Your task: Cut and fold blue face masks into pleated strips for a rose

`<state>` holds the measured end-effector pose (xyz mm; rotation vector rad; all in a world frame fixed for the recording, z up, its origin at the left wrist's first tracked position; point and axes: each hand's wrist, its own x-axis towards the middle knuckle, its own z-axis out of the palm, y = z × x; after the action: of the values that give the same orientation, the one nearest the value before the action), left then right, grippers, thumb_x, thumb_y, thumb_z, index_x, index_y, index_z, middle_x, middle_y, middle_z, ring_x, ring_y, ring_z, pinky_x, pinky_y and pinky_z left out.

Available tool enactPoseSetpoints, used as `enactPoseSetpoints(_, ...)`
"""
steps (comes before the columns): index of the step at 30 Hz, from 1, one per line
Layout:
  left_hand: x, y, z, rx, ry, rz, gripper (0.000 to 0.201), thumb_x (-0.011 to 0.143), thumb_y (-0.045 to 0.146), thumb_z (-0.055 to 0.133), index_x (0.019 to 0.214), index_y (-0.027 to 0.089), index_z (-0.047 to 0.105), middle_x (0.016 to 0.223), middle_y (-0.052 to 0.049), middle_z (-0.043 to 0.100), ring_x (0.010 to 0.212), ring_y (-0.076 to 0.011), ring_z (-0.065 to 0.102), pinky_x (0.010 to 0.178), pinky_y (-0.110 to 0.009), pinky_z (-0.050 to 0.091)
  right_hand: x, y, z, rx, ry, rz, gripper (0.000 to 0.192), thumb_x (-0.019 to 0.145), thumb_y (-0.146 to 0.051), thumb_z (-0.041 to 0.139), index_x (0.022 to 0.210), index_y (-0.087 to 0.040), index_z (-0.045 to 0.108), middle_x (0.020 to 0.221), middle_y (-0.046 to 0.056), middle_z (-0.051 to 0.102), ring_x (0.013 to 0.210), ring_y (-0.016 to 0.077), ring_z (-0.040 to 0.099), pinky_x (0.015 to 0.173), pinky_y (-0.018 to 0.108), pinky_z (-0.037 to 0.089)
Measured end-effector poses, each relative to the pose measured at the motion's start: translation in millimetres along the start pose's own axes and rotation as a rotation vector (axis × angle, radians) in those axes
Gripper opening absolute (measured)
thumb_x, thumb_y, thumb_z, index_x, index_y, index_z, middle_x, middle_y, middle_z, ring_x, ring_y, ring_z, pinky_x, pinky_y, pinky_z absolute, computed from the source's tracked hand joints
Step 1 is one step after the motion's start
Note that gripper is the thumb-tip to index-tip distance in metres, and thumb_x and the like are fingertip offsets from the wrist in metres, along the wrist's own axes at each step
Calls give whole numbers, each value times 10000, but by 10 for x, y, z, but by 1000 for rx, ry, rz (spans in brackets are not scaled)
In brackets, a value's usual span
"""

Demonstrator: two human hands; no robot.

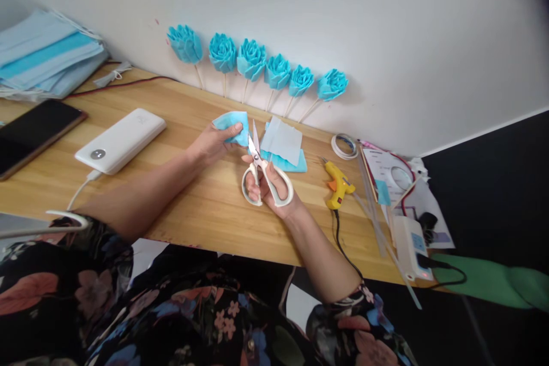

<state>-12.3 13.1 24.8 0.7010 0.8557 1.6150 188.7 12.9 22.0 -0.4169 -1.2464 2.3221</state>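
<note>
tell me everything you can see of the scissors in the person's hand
The scissors have shiny, metal-looking pointed blades and two large white, plastic-looking handle loops with greyish inner edges. They are held in the right hand, digits through the loops, with the blades parted and pointing away from the person. The blades are right by the edge of the blue piece; whether they touch it is unclear.

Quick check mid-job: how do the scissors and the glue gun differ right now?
The scissors are held in the right hand; the glue gun lies on the table, untouched.
The scissors are off-white and metallic, while the glue gun is mostly yellow with an orange trigger.
The glue gun trails a black cord; the scissors have none.
Both point roughly toward the wall.
</note>
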Motion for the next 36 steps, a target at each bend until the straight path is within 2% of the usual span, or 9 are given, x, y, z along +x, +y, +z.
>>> enactPoseSetpoints(9, 29, 2, -30, 38, 48, 9, 333, 646, 329, 899, 775, 131, 665, 691, -9, 680, 617, -126, 649, 620, -244, 574, 15, -5, -8, 17, 24, 41, 546, 882, -603, 631, 1226, -180, 610, 725, -20, 558, 556, 84, 442, 446, 233, 367)
enactPoseSetpoints(15, 128, 32, -151, -26, 191, 68, 246, 753, 291, 826, 847, 144, 653, 738, -13, 691, 654, -130, 667, 634, -243, 588, -14, -21, 9, -33, -27, 51, 539, 892, -596, 623, 1242, -187, 599, 709, -31, 554, 518, 79, 443, 438, 236, 344)
enactPoseSetpoints(21, 71, 30, -52, -30, 88, -47, 223, 798, 274, 802, 885, 130, 655, 790, -44, 709, 686, -165, 695, 622, -280, 613, -27, -63, 27, -64, 3, 4, 524, 902, -596, 607, 1222, -182, 607, 680, -41, 543, 506, 79, 468, 455, 238, 359)
enactPoseSetpoints(29, 109, 14, -95, -63, 86, -56, 237, 854, 324, 754, 960, 144, 643, 799, -45, 731, 713, -167, 723, 634, -251, 623, -19, -57, 5, -42, 18, -6, 542, 890, -608, 618, 1229, -185, 609, 687, -37, 559, 506, 77, 469, 452, 236, 375)
enactPoseSetpoints(36, 116, 2, -118, -36, 88, -54, 238, 851, 341, 758, 929, 148, 643, 806, -49, 733, 744, -180, 732, 657, -270, 624, -29, -63, -1, -75, 16, 25, 535, 905, -607, 593, 1243, -192, 597, 692, -32, 560, 518, 85, 461, 461, 247, 376)
